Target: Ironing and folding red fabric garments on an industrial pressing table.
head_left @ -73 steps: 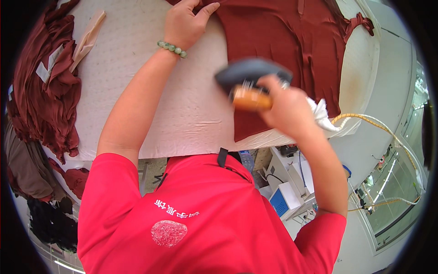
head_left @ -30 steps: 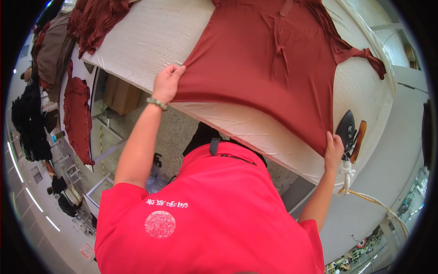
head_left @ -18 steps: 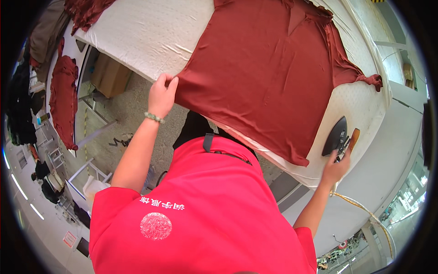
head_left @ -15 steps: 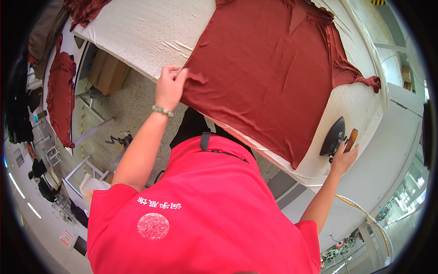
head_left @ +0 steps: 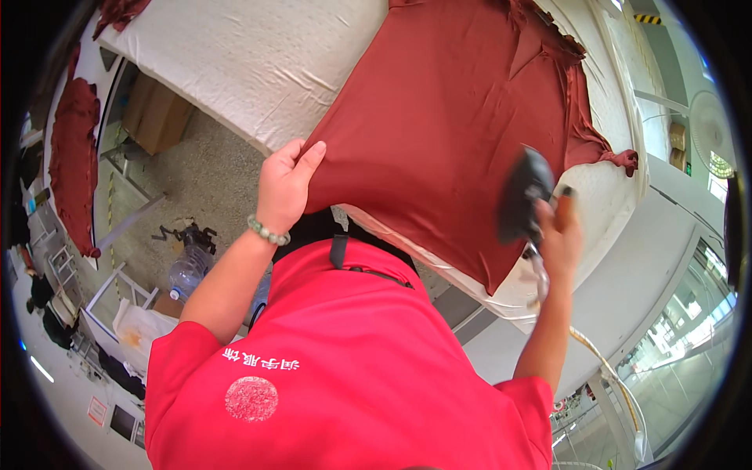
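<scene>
A dark red knit garment (head_left: 439, 149) lies spread over the white-covered table (head_left: 235, 59). My left hand (head_left: 283, 186) pinches its near left corner between thumb and fingers, and the cloth is pulled taut toward me there. My right hand (head_left: 561, 244) grips the brown handle of a steam iron (head_left: 523, 196). The iron's dark body is smeared by motion over the garment's right part; whether it touches the cloth I cannot tell. Folds run along the garment's bunched far right edge.
A yellowish hose (head_left: 607, 360) hangs off the table's right side below my right forearm. Another dark red garment (head_left: 76, 153) lies on a narrow board at the left. Below on the floor are a cardboard box (head_left: 159, 113) and a clear plastic bottle (head_left: 188, 270).
The iron has moved left from the bare table cover to over the garment, with my right hand on it. My left hand has drawn the garment's corner toward me and slightly left.
</scene>
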`<state>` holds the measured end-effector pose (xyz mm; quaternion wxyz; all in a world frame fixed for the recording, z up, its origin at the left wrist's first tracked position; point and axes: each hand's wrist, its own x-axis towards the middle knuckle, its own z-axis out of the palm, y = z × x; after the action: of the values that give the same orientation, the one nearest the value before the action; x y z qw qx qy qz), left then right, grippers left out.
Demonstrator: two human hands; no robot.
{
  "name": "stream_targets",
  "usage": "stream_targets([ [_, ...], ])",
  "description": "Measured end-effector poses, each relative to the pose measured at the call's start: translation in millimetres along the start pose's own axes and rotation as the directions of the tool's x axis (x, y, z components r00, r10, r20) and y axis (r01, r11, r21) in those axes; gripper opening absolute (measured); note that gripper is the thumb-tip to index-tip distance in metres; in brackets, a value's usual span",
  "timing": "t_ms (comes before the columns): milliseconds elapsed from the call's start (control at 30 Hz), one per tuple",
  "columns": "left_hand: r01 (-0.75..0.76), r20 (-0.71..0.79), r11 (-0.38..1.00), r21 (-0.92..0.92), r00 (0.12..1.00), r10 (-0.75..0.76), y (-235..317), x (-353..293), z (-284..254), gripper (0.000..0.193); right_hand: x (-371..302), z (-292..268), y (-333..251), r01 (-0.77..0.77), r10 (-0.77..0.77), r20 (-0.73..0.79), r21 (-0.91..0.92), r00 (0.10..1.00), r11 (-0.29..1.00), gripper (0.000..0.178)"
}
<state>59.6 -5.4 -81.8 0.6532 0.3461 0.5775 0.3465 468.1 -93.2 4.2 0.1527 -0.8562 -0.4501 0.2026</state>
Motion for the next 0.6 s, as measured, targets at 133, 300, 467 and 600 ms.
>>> stream_targets([
  [133,-0.04,0.012,0.999,0.004,0.999,0.04,4,-9,5,0.023,16,65,-122,0.418,-0.361,0.36,-0.093,0.86,0.904,0.037],
  [300,-0.041,0.019,0.998,-0.045,0.999,0.042,8,-26,-2,0.023,127,100,-168,0.505,-0.437,0.334,-0.15,0.835,0.85,0.031],
  [467,-0.069,0.079,0.996,-0.061,0.994,0.073,16,-32,-10,0.022,248,63,-165,0.074,-0.023,0.166,-0.309,0.986,0.948,0.046],
  [600,-0.054,0.073,0.998,-0.041,0.996,0.057,18,-38,-18,0.022,208,55,-165,0.208,-0.149,0.225,-0.264,0.963,0.942,0.044],
])
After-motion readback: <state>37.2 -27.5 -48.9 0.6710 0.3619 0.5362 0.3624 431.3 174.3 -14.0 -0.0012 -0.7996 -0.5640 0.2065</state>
